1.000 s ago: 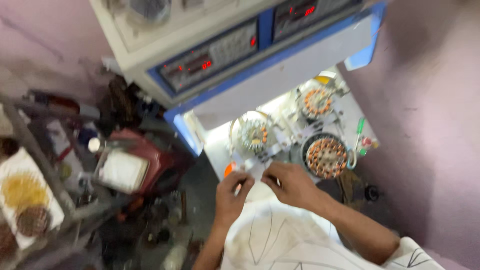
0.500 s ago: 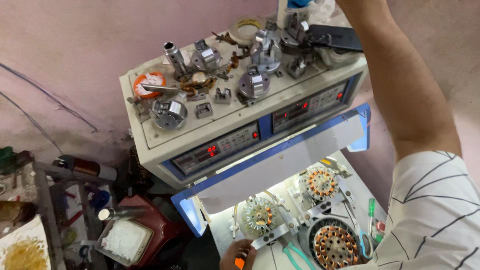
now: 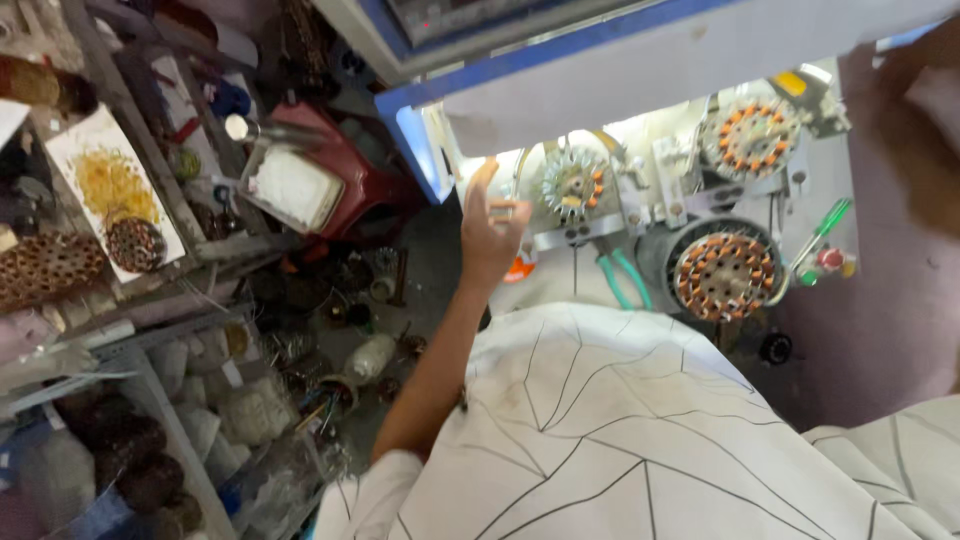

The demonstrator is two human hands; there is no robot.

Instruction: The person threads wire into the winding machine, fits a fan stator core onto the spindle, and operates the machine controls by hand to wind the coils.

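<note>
Left hand [image 3: 490, 232] nears the round stator [image 3: 574, 185] (facing up).

The round metal ring with shiny orange copper wire coils [image 3: 724, 275] looks glossy. The small silver toothed metal wheel [image 3: 573, 186] is shiny too. The white shirt with thin black lines [image 3: 620, 430] is soft matt cloth. The green-handled pliers [image 3: 622, 278] look like smooth plastic
</note>
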